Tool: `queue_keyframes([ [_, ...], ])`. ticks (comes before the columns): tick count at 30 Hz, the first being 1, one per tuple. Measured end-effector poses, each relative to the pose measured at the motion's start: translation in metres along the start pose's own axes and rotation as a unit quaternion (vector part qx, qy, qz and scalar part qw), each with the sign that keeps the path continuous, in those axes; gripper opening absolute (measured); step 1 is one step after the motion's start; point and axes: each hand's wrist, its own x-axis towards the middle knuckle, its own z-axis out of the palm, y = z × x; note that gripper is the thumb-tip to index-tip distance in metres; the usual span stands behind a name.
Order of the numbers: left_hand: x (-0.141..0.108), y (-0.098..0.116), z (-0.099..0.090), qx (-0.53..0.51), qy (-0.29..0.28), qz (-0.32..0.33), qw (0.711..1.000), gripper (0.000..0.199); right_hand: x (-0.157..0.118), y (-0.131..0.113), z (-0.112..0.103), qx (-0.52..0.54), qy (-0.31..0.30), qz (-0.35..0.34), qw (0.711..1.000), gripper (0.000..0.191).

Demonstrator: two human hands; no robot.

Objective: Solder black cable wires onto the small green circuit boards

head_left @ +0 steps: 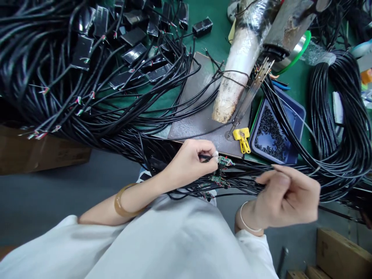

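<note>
My left hand [194,158] is closed in a pinch around a thin black cable [205,157] at the table's front edge. Just past its fingertips sits a small green circuit board [225,161] with fine coloured wires. Below that board hang more little boards [219,180] on black cables. To the right, my right hand [287,195] is in front of the cable bundle [247,167], its fingers curled in; whatever they hold, if anything, is hidden. A yellow clip [241,139] lies on the brown board [197,128] beyond my left hand.
Black cables with black-wrapped blocks [82,51] crowd the left of the green table [207,40]. A white-wrapped tube [232,83] and a metal rod [247,100] slant over the board. At right are a blue tray [300,112] of small black pieces and coiled cable [319,104].
</note>
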Motion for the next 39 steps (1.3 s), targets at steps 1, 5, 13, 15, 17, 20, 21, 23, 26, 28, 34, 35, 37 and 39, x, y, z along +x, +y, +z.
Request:
queue_keyframes([
  [1,-0.005,-0.004,0.0,0.011,-0.007,0.0,1.0,0.011,0.003,0.003,-0.002,-0.042,0.024,0.006,0.999,0.016],
  [5,-0.016,-0.016,-0.002,0.024,-0.011,0.002,1.0,0.011,0.022,0.024,0.01,-0.225,-0.105,-0.046,0.968,0.027],
  [13,-0.025,-0.025,-0.01,0.02,-0.006,0.011,1.0,0.012,0.029,0.023,0.025,-0.345,-0.208,-0.084,0.911,0.034],
  [15,-0.026,-0.026,-0.011,0.016,0.005,0.02,1.0,0.011,0.028,0.019,0.025,-0.369,-0.232,-0.082,0.896,0.032],
  [17,-0.027,-0.026,-0.013,0.012,0.019,0.036,0.999,0.011,0.027,0.019,0.027,-0.384,-0.256,-0.078,0.884,0.032],
  [20,-0.027,-0.025,-0.016,0.002,0.022,0.051,0.998,0.012,0.025,0.022,0.03,-0.376,-0.27,-0.067,0.884,0.033],
  [21,-0.027,-0.025,-0.016,-0.001,0.017,0.051,0.999,0.012,0.024,0.023,0.031,-0.352,-0.27,-0.063,0.894,0.031],
  [23,-0.028,-0.025,-0.017,-0.007,0.005,0.045,0.999,0.012,0.022,0.022,0.032,-0.268,-0.247,-0.052,0.93,0.029],
  [26,-0.03,-0.026,-0.018,-0.01,-0.006,0.035,0.999,0.013,0.019,0.015,0.033,-0.119,-0.185,-0.021,0.975,0.032],
  [28,-0.031,-0.026,-0.019,-0.009,-0.008,0.032,0.999,0.014,0.016,0.01,0.032,-0.047,-0.181,-0.013,0.982,0.034],
  [34,-0.032,-0.025,-0.021,-0.018,-0.017,0.02,1.0,0.014,0.011,0.006,0.023,-0.097,-0.136,-0.032,0.985,0.032],
  [35,-0.032,-0.025,-0.021,-0.02,-0.018,0.017,0.999,0.014,0.012,0.006,0.021,-0.107,-0.111,-0.031,0.988,0.032],
  [37,-0.032,-0.025,-0.021,-0.025,-0.019,0.012,0.999,0.013,0.014,0.005,0.02,-0.109,-0.101,-0.045,0.988,0.032],
  [39,-0.032,-0.024,-0.021,-0.027,-0.016,0.006,0.999,0.013,0.016,0.005,0.02,-0.128,-0.147,-0.088,0.977,0.032],
])
